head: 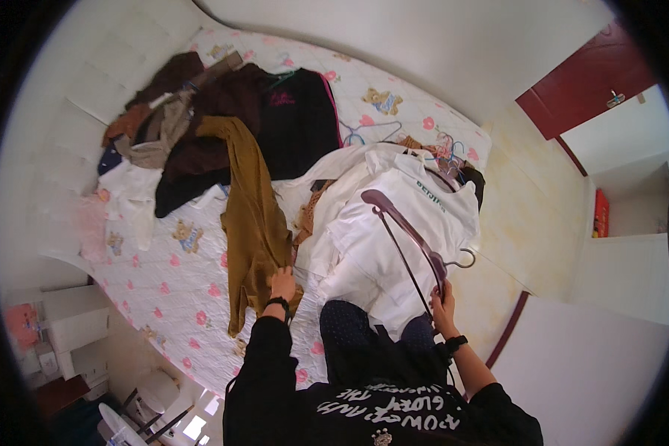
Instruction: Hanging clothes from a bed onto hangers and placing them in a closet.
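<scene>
My left hand (282, 285), a dark band at its wrist, grips the near part of a mustard-brown long-sleeved garment (251, 206) spread lengthwise on the bed. In my right hand (444, 306) is one end of a dark brown clothes hanger (410, 226). Its metal hook (468, 260) points to the right and its thin lower bar slants beneath the shoulder piece. Under the hanger lies a white T-shirt (390, 245) with green lettering, on top of other white clothing. My knees, in dark dotted trousers (344, 329), touch the near edge of the white clothes.
A quilted bedcover (187, 279) with bears and hearts spreads beneath everything. A black top (298, 122) and a heap of brown clothes (167, 117) lie far left. Several thin hangers (449, 153) tangle beyond the T-shirt. Tiled floor (524, 223) and a red door (591, 83) are at right.
</scene>
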`<state>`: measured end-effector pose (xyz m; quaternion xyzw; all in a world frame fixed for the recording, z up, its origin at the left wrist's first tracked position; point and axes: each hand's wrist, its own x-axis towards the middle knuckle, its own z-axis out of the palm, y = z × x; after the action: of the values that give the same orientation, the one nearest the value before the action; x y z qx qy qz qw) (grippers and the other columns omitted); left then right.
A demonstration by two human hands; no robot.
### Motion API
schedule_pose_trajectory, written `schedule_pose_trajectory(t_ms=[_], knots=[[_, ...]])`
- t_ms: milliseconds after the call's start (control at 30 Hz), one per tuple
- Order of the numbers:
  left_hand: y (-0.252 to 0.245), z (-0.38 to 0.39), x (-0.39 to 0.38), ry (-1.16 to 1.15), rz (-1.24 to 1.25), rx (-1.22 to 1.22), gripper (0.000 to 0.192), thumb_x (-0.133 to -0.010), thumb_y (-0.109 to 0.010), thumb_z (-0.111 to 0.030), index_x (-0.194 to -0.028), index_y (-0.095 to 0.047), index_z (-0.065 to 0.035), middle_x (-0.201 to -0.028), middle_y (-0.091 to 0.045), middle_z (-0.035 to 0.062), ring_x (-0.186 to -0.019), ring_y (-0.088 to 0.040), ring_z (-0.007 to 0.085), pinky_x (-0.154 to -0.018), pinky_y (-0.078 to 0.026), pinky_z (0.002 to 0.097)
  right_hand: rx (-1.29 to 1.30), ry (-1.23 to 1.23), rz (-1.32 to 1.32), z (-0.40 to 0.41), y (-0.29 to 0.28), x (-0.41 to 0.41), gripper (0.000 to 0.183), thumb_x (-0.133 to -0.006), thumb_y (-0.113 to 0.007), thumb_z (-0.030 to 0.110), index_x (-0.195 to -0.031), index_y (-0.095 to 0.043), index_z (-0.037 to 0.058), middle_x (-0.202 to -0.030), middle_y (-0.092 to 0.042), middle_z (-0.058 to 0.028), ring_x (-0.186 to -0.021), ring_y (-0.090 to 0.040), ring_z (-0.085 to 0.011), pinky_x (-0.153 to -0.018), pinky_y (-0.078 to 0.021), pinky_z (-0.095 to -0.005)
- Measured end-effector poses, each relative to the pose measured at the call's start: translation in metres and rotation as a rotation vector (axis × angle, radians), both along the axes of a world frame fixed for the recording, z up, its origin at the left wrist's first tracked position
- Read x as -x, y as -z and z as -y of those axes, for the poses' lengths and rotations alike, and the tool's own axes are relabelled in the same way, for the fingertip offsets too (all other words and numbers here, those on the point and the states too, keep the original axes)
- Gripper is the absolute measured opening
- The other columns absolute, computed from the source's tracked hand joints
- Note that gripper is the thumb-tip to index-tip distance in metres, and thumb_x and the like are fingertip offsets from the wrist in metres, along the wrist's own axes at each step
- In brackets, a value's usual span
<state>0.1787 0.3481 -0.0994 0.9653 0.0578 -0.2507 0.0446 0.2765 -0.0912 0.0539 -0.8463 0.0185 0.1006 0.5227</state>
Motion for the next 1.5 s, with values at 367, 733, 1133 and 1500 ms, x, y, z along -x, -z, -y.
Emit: schedule_pose_trajectory(t_ms=[367, 733, 1133, 1500], knots=[[-0.171, 0.206, 0.087, -0.034, 0.142, -0.277, 0.021, -0.078, -0.055, -0.02, -0.092, -0.063, -0.0054, -0.073, -0.063, 0.0132, -0.07, -0.062, 0.0298, -0.083, -0.041, 0.037, -0.337, -0.423, 0.282, 0.07, -0.086, -0.051, 0.038, -0.077, -0.071, 0.014, -0.109, -0.054, 0.0021, -0.081, -0.062, -0.0084, -0.069, -0.057, -0.0133, -0.064, -0.0469, -0.0269], [-0.258, 0.376, 0.165, -0.196, -0.293, -1.031, 0.016, -0.081, -0.05, -0.012, -0.09, -0.063, -0.0144, -0.079, -0.052, 0.0036, -0.088, -0.049, 0.0218, -0.082, -0.031, 0.0362, -0.306, -0.804, 0.031, 0.214, -0.122, -0.034, 0.033, -0.077, -0.069, 0.014, -0.104, -0.053, 0.0051, -0.071, -0.059, -0.01, -0.062, -0.057, -0.0173, -0.059, -0.0453, -0.0285], [-0.474, 0.492, 0.184, 0.125, 0.548, -0.434, 0.011, -0.071, -0.057, -0.011, -0.079, -0.05, -0.0096, -0.085, -0.052, 0.0017, -0.085, -0.051, 0.0162, -0.075, -0.041, 0.0314, -0.496, -1.204, -0.196, 0.15, -0.172, 0.062, 0.04, -0.078, -0.07, 0.003, -0.099, -0.035, 0.004, -0.102, -0.06, -0.0109, -0.063, -0.05, -0.0101, -0.055, -0.0487, -0.0282], [-0.418, 0.581, 0.295, -0.393, 0.681, -0.206, 0.011, -0.072, -0.058, -0.007, -0.081, -0.051, -0.0062, -0.102, -0.058, 0.0049, -0.102, -0.053, 0.019, -0.088, -0.042, 0.0343, -0.154, -1.313, 0.357, 0.119, -0.138, 0.104, 0.015, -0.087, -0.052, 0.019, -0.095, -0.044, 0.0084, -0.058, -0.053, -0.0062, -0.046, -0.052, -0.0192, -0.044, -0.0386, -0.0309]])
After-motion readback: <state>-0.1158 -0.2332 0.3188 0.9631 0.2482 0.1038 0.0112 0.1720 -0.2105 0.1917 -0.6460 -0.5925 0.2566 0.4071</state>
